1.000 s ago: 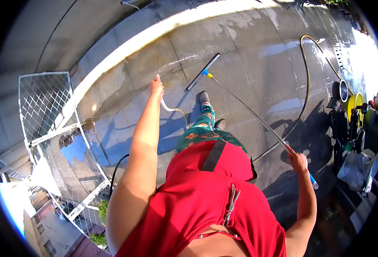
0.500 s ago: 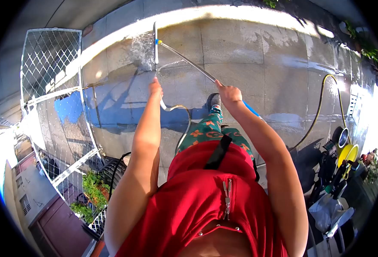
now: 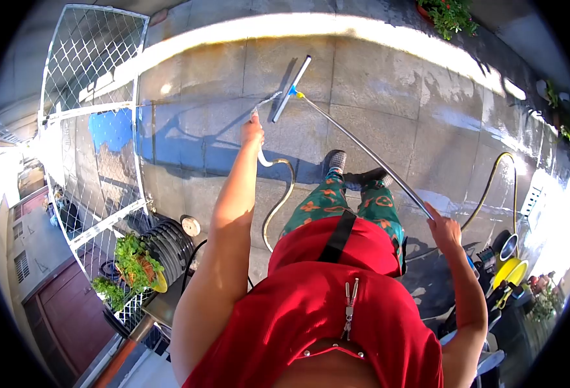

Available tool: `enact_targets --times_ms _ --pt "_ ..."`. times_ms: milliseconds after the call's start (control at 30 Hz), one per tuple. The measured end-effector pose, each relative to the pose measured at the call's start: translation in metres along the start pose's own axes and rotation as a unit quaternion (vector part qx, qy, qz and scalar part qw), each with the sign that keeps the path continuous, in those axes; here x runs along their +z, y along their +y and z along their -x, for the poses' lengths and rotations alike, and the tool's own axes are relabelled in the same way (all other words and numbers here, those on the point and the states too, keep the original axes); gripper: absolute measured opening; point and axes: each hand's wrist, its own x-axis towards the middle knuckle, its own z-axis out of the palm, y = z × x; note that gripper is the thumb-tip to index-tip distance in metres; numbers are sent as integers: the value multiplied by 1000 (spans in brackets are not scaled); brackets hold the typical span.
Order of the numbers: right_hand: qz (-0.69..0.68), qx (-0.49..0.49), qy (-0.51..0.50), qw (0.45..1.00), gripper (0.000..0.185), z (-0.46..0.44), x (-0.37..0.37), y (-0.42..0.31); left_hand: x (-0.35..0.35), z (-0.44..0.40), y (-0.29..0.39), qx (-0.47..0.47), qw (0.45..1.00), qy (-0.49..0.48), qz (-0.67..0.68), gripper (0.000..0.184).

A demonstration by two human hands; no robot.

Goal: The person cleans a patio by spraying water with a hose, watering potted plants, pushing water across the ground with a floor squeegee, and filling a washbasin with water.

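Note:
My left hand (image 3: 253, 133) is closed around the end of a garden hose (image 3: 289, 187), and water sprays from its tip toward the squeegee. The hose curves back beside my legs. In my right hand (image 3: 444, 229), out to the right of my hip, is the metal pole of a floor squeegee (image 3: 370, 153). Its long blade head, with a blue and yellow joint, is tilted over the wet concrete floor (image 3: 375, 77). A dark shadow lies beside the blade; whether the blade touches the floor I cannot tell.
A white chain-link gate (image 3: 137, 142) stands at the left, with a potted plant (image 3: 136, 265) near its lower part. Another hose section (image 3: 485, 191) loops at the right by a yellow basin (image 3: 510, 274). A red-flowered plant (image 3: 450, 16) is at the top.
The squeegee head has moved right and turned at a slant. My right hand has drawn back and to the right along with the pole. Both shoes now show; the splash at the blade is gone.

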Motion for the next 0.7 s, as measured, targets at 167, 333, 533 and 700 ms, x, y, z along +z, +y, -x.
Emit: enact_targets --times_ms 167,333,533,700 --pt "-124 121 -32 984 47 110 25 40 48 2 24 53 994 -34 -92 52" --pt "-69 160 -10 985 47 190 60 120 122 22 41 224 923 4 -313 50" --pt "-109 233 23 966 48 245 73 201 215 71 78 318 855 -35 -409 51" --pt "-107 239 25 965 47 237 78 248 278 114 109 357 822 -66 -440 52"
